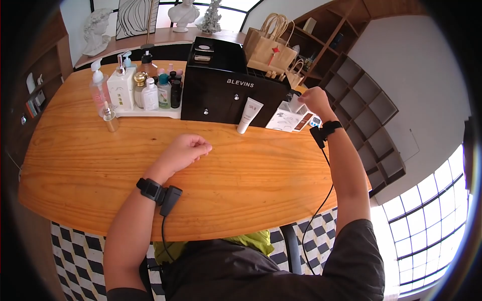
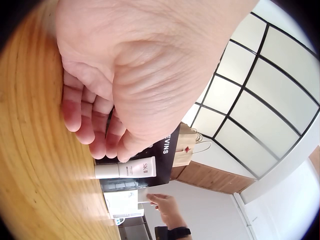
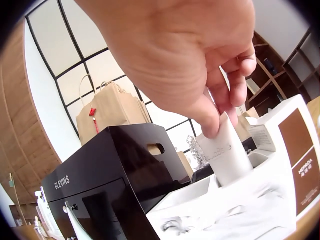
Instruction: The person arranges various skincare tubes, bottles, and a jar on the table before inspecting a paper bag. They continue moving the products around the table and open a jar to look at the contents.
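My right hand (image 1: 316, 101) pinches the top end of a white tube (image 3: 227, 157) between thumb and fingers. The tube's lower part sits in a compartment of a white organizer box (image 3: 240, 207) with grey line drawings. My left hand (image 1: 182, 152) is at the middle of the wooden table, its fingers loosely bent and holding nothing. In the left wrist view, its fingers (image 2: 87, 125) hang beside the tabletop. A white SK-II tube (image 1: 249, 115) stands upright on its cap in front of the black BLEVINS drawer box (image 1: 216, 90).
Left of the black box, a white tray (image 1: 150, 113) holds several bottles, with a small dropper bottle (image 1: 110, 120) before it. A brown and white box (image 3: 302, 160) and a small blue-white timer (image 1: 315, 122) adjoin the organizer. Paper bags (image 1: 271, 50) stand behind.
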`<act>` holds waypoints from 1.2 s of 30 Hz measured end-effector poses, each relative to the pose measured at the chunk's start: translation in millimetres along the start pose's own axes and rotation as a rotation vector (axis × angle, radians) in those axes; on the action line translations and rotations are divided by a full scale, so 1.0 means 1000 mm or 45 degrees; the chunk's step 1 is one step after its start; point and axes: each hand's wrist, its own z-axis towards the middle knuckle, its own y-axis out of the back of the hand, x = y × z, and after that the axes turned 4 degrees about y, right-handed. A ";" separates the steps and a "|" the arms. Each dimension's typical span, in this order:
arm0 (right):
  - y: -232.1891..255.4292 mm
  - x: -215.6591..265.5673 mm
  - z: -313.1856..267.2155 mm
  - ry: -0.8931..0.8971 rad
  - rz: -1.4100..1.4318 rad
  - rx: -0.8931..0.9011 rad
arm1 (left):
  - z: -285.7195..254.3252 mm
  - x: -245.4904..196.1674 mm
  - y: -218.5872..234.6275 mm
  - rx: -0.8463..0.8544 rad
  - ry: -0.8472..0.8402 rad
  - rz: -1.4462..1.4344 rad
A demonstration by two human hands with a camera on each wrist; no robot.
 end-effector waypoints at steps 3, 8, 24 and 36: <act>0.020 0.013 -0.006 -0.055 -0.053 -0.142 | -0.001 0.001 0.001 0.014 -0.033 -0.006; 0.054 0.032 -0.019 0.000 -0.207 -0.274 | 0.000 0.001 -0.001 -0.010 -0.031 0.017; 0.015 0.106 -0.071 0.283 0.173 -0.130 | 0.001 0.004 0.000 -0.013 -0.040 0.000; -0.027 0.116 -0.073 0.293 0.287 -0.152 | 0.005 0.009 0.000 -0.020 -0.041 -0.008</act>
